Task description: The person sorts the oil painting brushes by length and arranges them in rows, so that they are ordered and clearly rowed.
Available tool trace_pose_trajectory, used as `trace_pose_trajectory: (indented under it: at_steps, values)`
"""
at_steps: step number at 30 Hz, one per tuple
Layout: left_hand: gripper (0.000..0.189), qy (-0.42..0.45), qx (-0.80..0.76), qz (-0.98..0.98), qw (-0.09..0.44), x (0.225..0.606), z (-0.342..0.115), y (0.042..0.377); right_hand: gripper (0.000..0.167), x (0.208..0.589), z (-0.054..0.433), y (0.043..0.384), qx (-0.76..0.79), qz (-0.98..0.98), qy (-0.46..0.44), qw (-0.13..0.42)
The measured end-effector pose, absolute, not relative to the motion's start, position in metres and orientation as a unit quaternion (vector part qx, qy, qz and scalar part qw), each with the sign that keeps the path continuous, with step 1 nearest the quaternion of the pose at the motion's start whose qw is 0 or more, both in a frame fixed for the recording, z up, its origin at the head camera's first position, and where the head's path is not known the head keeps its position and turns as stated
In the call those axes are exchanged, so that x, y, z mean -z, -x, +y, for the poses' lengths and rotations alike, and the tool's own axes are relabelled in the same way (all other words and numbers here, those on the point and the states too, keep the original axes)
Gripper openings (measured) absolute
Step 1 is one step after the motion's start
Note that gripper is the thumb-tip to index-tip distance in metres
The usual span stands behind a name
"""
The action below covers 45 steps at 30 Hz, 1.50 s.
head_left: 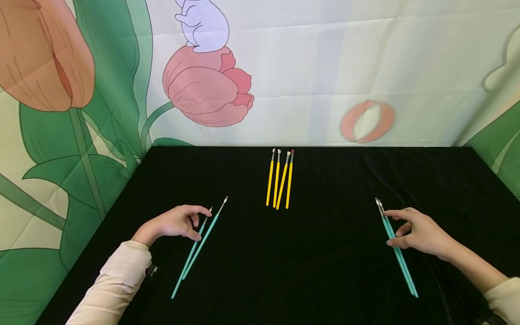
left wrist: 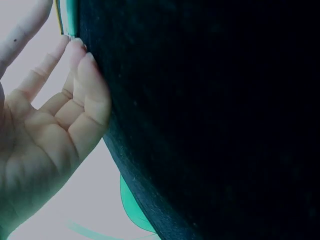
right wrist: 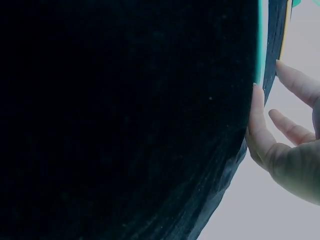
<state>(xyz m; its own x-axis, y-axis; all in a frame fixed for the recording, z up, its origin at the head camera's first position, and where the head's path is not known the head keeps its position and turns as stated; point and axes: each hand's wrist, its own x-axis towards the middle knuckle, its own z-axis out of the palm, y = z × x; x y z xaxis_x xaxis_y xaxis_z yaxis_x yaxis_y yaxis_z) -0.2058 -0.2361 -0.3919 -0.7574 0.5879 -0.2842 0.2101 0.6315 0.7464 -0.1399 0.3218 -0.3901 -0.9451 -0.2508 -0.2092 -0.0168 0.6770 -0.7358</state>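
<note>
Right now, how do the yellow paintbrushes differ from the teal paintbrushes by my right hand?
There are four yellow paintbrushes, but two teal paintbrushes by your right hand. The yellow paintbrushes lie farther back; the teal paintbrushes are nearer you. In the head view, the yellow paintbrushes run almost straight away from you, while the teal paintbrushes slant leftward. Both groups have their bristle ends pointing away from you.

Teal brush handles (head_left: 201,246) smooth; black cloth (head_left: 317,253) matt.
</note>
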Motion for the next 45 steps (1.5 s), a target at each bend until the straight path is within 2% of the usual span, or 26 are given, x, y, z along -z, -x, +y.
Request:
trace_pose_trajectory:
  at_steps: [13, 21, 27, 31, 37, 45]
  values:
    - [0.054, -0.240, -0.318, 0.887, 0.232, 0.391, -0.231, 0.203, 0.072, 0.395, 0.315, 0.140, 0.354, 0.922, 0.079, 0.132]
    - [0.053, -0.223, -0.299, 0.903, 0.213, 0.387, -0.227, 0.201, 0.072, 0.391, 0.317, 0.140, 0.376, 0.912, 0.061, 0.149]
    - [0.051, -0.217, -0.283, 0.913, 0.199, 0.385, -0.222, 0.198, 0.065, 0.386, 0.324, 0.139, 0.404, 0.899, 0.063, 0.159]
    - [0.050, -0.216, -0.294, 0.908, 0.208, 0.384, -0.221, 0.197, 0.062, 0.383, 0.327, 0.138, 0.434, 0.884, 0.063, 0.161]
    - [0.047, -0.231, -0.314, 0.895, 0.219, 0.385, -0.225, 0.196, 0.060, 0.381, 0.327, 0.136, 0.470, 0.865, 0.079, 0.157]
    - [0.041, -0.254, -0.336, 0.887, 0.190, 0.383, -0.229, 0.197, 0.060, 0.384, 0.325, 0.136, 0.491, 0.853, 0.092, 0.152]
